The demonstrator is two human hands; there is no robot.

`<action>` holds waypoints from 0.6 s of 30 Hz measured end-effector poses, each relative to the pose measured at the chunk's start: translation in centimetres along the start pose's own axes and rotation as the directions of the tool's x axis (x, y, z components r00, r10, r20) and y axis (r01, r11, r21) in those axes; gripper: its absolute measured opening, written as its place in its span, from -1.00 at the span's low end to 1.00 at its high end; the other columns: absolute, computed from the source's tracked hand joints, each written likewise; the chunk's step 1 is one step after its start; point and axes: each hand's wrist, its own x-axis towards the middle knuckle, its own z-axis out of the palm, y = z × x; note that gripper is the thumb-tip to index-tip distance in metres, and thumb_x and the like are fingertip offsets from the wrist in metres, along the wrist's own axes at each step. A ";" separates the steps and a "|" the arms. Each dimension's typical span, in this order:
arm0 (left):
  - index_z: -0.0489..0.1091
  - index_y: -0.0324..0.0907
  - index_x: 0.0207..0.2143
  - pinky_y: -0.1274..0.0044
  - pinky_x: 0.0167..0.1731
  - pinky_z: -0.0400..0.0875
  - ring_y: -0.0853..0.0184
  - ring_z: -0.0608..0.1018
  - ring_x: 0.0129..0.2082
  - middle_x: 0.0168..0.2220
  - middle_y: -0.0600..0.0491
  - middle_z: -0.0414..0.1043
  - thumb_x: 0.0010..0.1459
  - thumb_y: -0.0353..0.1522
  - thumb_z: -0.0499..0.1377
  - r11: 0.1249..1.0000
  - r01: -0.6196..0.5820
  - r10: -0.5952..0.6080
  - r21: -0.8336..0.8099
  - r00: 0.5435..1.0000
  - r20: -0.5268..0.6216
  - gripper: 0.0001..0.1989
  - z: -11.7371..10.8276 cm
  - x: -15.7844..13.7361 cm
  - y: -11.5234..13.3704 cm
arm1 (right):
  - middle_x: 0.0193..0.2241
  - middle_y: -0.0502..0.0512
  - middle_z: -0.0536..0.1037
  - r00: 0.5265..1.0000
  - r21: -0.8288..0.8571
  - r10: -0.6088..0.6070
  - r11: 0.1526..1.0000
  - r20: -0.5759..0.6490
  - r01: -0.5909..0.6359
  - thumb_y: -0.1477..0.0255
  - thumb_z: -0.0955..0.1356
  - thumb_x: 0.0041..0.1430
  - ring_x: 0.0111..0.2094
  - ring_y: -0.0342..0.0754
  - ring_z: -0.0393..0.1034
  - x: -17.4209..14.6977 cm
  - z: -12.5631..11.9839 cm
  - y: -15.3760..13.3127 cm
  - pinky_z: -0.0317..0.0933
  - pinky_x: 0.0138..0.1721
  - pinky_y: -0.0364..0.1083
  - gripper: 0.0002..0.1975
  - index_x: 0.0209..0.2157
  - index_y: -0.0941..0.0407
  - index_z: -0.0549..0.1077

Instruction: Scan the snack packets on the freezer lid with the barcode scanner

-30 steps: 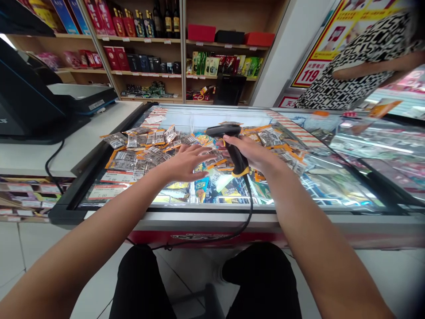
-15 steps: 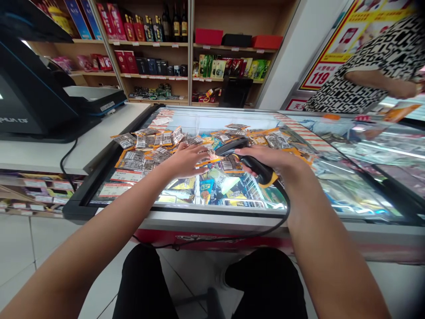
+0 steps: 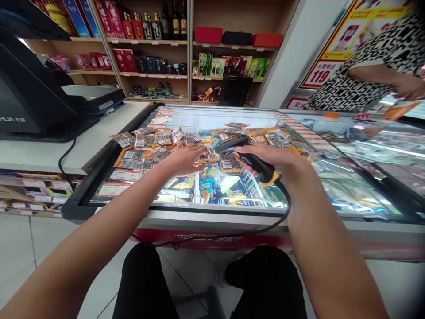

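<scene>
My right hand [image 3: 262, 156] is wrapped round the handle of a black and yellow barcode scanner [image 3: 260, 168], its head angled left over the packets. My left hand [image 3: 187, 158] lies low over the heap, thumb apart from the bent fingers. Its fingertips are at the edge of a small snack packet [image 3: 211, 156], just left of the scanner head. Orange-edged snack packets [image 3: 133, 158] with silver-grey label sides are strewn across the glass top of a chest freezer [image 3: 109, 201]. Through the glass, coloured bags [image 3: 215, 188] show in wire baskets.
A black checkout machine [image 3: 33, 102] stands on the white counter [image 3: 109, 133] at left. The scanner's cable [image 3: 283, 212] loops along the freezer front. Shelves [image 3: 149, 42] of bottles and boxes stand behind. At right, a person in a patterned shirt [image 3: 361, 75] leans over another freezer section.
My left hand has drawn slightly left, and its fingers look more bent. The scanner and my right hand have barely moved. The person at right has shifted their hands a little.
</scene>
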 end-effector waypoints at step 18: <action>0.18 -0.11 0.46 0.04 0.35 0.08 -0.06 0.28 0.42 0.53 -0.16 0.11 0.41 0.09 0.01 0.932 -0.351 0.353 0.085 0.936 -0.007 -0.26 1.6 0.5 4.5 | -0.55 0.13 0.50 0.959 0.062 0.050 0.998 -0.280 -0.034 0.09 0.42 0.33 -0.59 -0.04 0.36 -0.2 0.4 -0.9 0.25 -0.64 -0.09 -0.65 -0.36 0.06 0.40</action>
